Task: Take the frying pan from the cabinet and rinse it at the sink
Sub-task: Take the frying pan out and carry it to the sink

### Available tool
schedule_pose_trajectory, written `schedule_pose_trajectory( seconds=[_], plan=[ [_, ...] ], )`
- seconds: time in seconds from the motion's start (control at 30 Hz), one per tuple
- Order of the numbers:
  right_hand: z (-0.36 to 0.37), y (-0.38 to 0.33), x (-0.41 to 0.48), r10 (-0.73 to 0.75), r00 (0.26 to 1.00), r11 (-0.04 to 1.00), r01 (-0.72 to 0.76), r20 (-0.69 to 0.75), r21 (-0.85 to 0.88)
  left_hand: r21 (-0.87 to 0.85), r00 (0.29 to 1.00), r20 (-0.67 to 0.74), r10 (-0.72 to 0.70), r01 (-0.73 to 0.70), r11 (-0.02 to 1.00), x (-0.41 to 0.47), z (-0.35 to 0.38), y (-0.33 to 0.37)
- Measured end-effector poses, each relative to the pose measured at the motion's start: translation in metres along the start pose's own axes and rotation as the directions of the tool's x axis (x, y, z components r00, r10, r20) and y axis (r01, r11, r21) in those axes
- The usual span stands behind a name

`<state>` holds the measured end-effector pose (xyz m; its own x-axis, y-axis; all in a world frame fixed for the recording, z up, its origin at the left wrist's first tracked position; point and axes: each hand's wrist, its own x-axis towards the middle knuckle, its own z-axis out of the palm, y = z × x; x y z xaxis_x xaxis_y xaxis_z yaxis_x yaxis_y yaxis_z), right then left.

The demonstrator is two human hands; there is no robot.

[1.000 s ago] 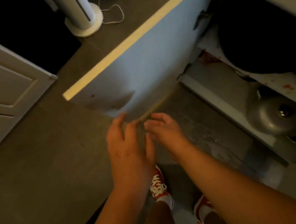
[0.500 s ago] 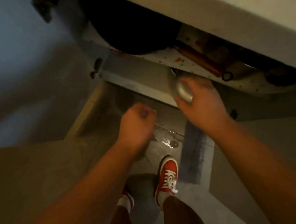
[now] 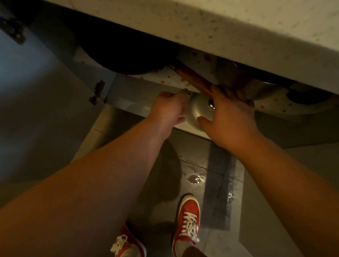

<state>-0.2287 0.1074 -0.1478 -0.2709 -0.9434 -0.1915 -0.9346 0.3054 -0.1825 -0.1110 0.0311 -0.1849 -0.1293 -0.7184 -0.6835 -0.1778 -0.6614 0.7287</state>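
The frying pan (image 3: 128, 54) is a big black round shape on the upper cabinet shelf, under the countertop. Its brown handle (image 3: 192, 80) slants down to the right over a white liner with red dots. A domed steel lid (image 3: 199, 109) with a knob sits just below, on the lower shelf. My right hand (image 3: 229, 116) spans this lid, thumb on its near side, fingers reaching past the knob to the handle's end. My left hand (image 3: 168, 109) is curled against the lid's left edge. What its fingers hold is hidden.
The speckled countertop edge (image 3: 236, 18) overhangs the cabinet. The open cabinet door (image 3: 9, 95) stands at the left with its hinges showing. Another dark pan (image 3: 309, 97) lies further right on the shelf. The wet floor tiles (image 3: 194, 179) and my red shoes are below.
The view swung from the open door to the shelves. Both hands moved forward into the cabinet. The right hand spread over the steel lid and the left hand came up to its left edge.
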Motion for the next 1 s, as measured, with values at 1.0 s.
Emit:
schedule_pose_trajectory(
  seconds=[1.0],
  plan=[
    [0.039,-0.068,0.047,-0.038,0.75,0.334,-0.614,0.661,0.716,-0.268,0.996,0.083,-0.037,0.058,0.962,0.059,-0.024,0.018]
  ],
)
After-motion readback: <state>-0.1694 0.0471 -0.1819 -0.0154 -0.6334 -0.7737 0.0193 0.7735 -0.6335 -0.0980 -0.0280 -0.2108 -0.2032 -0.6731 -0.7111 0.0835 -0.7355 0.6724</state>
